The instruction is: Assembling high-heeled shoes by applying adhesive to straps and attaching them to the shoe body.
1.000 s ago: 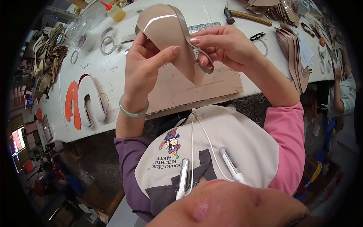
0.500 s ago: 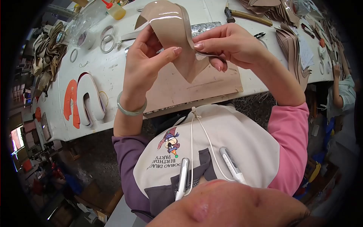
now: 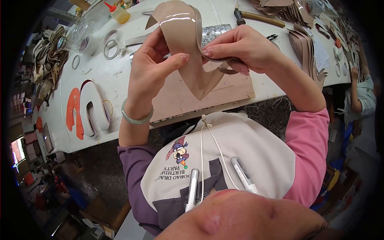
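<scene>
While both hands are raised above the white worktable (image 3: pixel 120 76), they share one glossy beige leather piece (image 3: pixel 188 44), held at about twelve o'clock in the view. Its surface is smooth and shiny, catching white glints along the upper curve; it arches over in a loop at the top and narrows downward to a sharp point hanging over the brown cutting board (image 3: pixel 236 86). The left hand (image 3: pixel 150 68), with a pale green bangle (image 3: pixel 136 117) on its wrist, is curled about the piece's left edge, thumb pressed across the front toward three o'clock. The right hand (image 3: pixel 244 48) is closed in a pinch on the piece's right edge, thumb tip almost meeting the left thumb; a thin strip of the same material curls under its fingers. At nine o'clock on the table lie an orange shape (image 3: pixel 74 112) and a white arched shape (image 3: pixel 96 110) side by side. A hammer (image 3: pixel 256 16) lies at one o'clock, a yellow squeeze bottle (image 3: pixel 119 14) at eleven, and stacked beige cut pieces (image 3: pixel 306 48) at two.
</scene>
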